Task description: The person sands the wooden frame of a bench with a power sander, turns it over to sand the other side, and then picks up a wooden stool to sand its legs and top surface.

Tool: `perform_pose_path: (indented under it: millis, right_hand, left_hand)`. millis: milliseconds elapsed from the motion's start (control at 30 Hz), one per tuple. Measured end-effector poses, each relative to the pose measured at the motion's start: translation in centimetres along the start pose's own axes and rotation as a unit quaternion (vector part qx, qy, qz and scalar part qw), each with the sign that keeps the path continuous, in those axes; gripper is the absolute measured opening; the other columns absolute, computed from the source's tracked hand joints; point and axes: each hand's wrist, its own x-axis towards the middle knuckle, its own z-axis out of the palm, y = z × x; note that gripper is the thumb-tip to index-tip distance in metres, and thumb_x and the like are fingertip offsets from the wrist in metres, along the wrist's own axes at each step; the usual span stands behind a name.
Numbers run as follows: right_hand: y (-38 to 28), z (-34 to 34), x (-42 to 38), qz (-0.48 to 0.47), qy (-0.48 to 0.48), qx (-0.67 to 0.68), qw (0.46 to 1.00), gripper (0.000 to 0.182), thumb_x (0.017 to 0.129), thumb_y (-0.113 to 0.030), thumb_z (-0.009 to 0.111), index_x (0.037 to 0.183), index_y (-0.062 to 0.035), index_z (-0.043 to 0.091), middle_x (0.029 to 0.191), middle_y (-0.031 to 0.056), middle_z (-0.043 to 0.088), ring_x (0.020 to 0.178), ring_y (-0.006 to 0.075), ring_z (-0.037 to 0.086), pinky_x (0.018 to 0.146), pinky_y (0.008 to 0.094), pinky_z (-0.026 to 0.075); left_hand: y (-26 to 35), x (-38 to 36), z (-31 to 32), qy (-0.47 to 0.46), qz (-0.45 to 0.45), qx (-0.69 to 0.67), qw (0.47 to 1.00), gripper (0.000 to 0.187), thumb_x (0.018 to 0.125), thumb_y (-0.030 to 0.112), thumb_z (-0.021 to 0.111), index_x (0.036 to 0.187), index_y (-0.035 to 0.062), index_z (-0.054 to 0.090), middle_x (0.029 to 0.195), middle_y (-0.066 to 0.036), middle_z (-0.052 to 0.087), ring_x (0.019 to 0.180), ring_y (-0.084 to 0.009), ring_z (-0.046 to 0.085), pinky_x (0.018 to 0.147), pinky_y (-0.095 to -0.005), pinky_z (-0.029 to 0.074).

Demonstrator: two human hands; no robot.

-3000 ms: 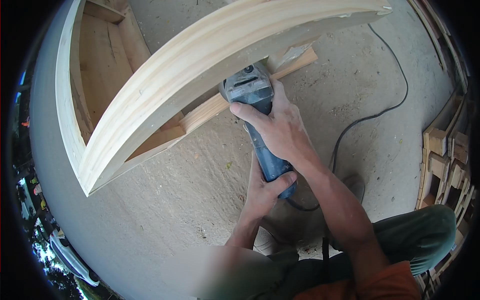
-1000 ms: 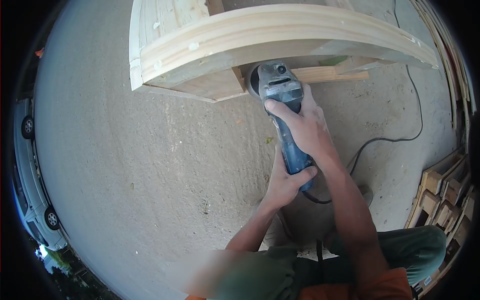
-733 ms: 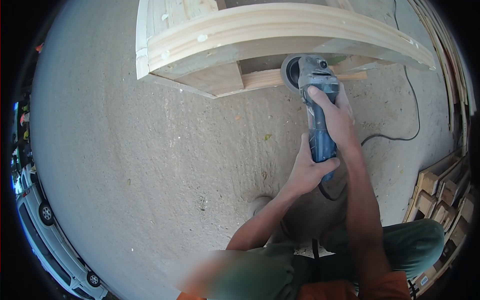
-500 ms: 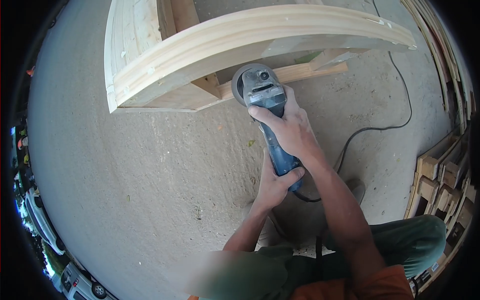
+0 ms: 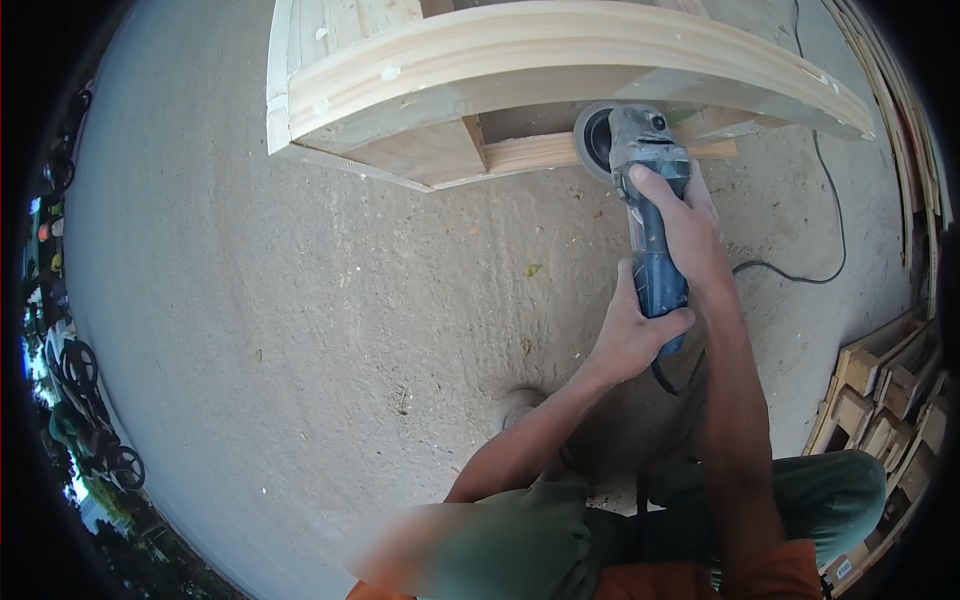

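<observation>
A wide concrete floor (image 5: 300, 300) fills most of the head view, and on it stands a large pale wooden frame (image 5: 560, 60) with a curved moulded front rail, its lower cross slat (image 5: 525, 152) running just beneath. Stacked wooden pieces (image 5: 880, 400) lie well apart at the right edge. The angle grinder (image 5: 645, 190), blue-bodied with a grey head, is held under the curved rail with its disc (image 5: 598, 140) against the right part of the slat. The right hand (image 5: 690, 225) is wrapped closed around the grinder's forward body, forefinger stretched along the head; the left hand (image 5: 630, 335) is closed around the rear of the handle, where the black power cord (image 5: 790, 275) leaves and trails off over the floor. As a judgement of progress: the work appears to be mid-course, since the disc is engaged on the slat; the timber looks pale and clean overall, but whether the hidden underside or the slat's far end is finished cannot be told. Fine dust lies on the floor near the person's shoe (image 5: 515, 405).
</observation>
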Motion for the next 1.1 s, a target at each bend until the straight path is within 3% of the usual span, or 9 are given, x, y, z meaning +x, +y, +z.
perform_pose_path:
  millis: [200,267,433,600,700,800,833,933,1100]
  right_hand:
    - [-1.4,2.0,-0.3,0.02,-0.022,0.035,0.999,0.079,0.08,-0.054,0.072,0.129,0.0045,0.052,0.108,0.0228,0.066,0.105,0.0302,0.066,0.091,0.0388,0.05]
    - [-1.7,2.8,-0.7,-0.034,-0.035,-0.062,0.997,0.084,0.081,-0.057,0.071,0.131,0.0066,0.049,0.109,0.025,0.066,0.108,0.033,0.065,0.092,0.0398,0.05]
    - [-2.1,0.2,-4.2,-0.038,-0.063,-0.061,0.995,0.09,0.081,-0.06,0.07,0.132,0.0098,0.044,0.116,0.0272,0.062,0.109,0.0343,0.064,0.094,0.0406,0.049]
    - [-3.8,-7.5,-10.0,0.046,-0.117,-0.147,0.981,0.086,0.082,-0.05,0.074,0.138,0.005,0.04,0.12,0.0199,0.058,0.112,0.0271,0.059,0.096,0.0374,0.048]
    - [-3.4,-11.8,-12.8,0.097,-0.074,-0.047,0.991,0.078,0.083,-0.042,0.075,0.138,0.0014,0.04,0.118,0.0149,0.056,0.108,0.0227,0.058,0.094,0.0361,0.047]
    - [-2.1,-15.4,-12.3,0.121,0.002,0.045,0.992,0.064,0.086,-0.037,0.075,0.131,-0.0022,0.045,0.102,0.0078,0.058,0.083,0.0133,0.059,0.072,0.03,0.052]
    - [-2.0,-16.0,-12.0,0.121,-0.002,0.05,0.991,0.064,0.086,-0.037,0.075,0.131,-0.0022,0.045,0.102,0.0078,0.058,0.083,0.0133,0.059,0.072,0.03,0.052]
    - [-1.8,-17.6,-10.2,0.043,0.05,0.161,0.985,0.053,0.091,-0.041,0.072,0.123,-0.0032,0.053,0.087,0.0042,0.059,0.068,0.0101,0.058,0.058,0.0258,0.05]
    - [1.1,-19.2,-7.3,0.07,0.069,0.232,0.968,0.046,0.094,-0.045,0.066,0.112,-0.0034,0.061,0.082,0.0048,0.061,0.063,0.0114,0.06,0.054,0.0263,0.05]
  left_hand:
    - [1.2,-0.7,-1.5,0.001,-0.006,-0.003,1.0,0.063,0.08,0.008,0.076,0.129,0.0029,0.038,0.109,-0.006,0.051,0.1,-0.0126,0.053,0.086,-0.031,0.048]
    - [1.6,-1.3,-2.0,0.032,-0.005,-0.042,0.999,0.062,0.08,0.009,0.076,0.129,0.0025,0.038,0.109,-0.006,0.052,0.098,-0.013,0.055,0.085,-0.0314,0.049]
    - [2.8,-5.7,0.5,0.033,-0.029,0.017,0.999,0.064,0.081,0.014,0.077,0.129,0.0012,0.036,0.108,-0.009,0.053,0.098,-0.0138,0.056,0.085,-0.0322,0.051]
    - [1.8,-10.7,6.8,-0.077,-0.107,0.061,0.989,0.081,0.082,0.027,0.079,0.138,-0.0036,0.028,0.12,-0.017,0.051,0.112,-0.0227,0.055,0.097,-0.0384,0.048]
    - [1.9,-11.0,9.7,-0.174,-0.143,0.081,0.971,0.09,0.082,0.032,0.078,0.142,-0.0069,0.023,0.125,-0.02,0.05,0.116,-0.026,0.054,0.101,-0.0393,0.045]
    - [1.1,-8.6,11.8,-0.206,-0.092,0.097,0.969,0.093,0.082,0.034,0.077,0.142,-0.0103,0.022,0.121,-0.022,0.05,0.112,-0.027,0.056,0.098,-0.0386,0.047]
    - [1.1,-7.8,12.3,-0.225,-0.067,0.103,0.967,0.093,0.082,0.034,0.077,0.141,-0.011,0.022,0.12,-0.022,0.051,0.111,-0.0271,0.056,0.096,-0.039,0.047]
    - [1.7,-5.5,14.1,-0.216,-0.045,0.156,0.963,0.088,0.081,0.034,0.077,0.136,-0.0118,0.026,0.115,-0.023,0.052,0.106,-0.0278,0.058,0.091,-0.0397,0.05]
    - [4.3,-2.0,15.2,-0.212,-0.117,0.307,0.92,0.083,0.077,0.04,0.079,0.126,-0.0095,0.033,0.109,-0.024,0.055,0.101,-0.0299,0.061,0.088,-0.0395,0.051]
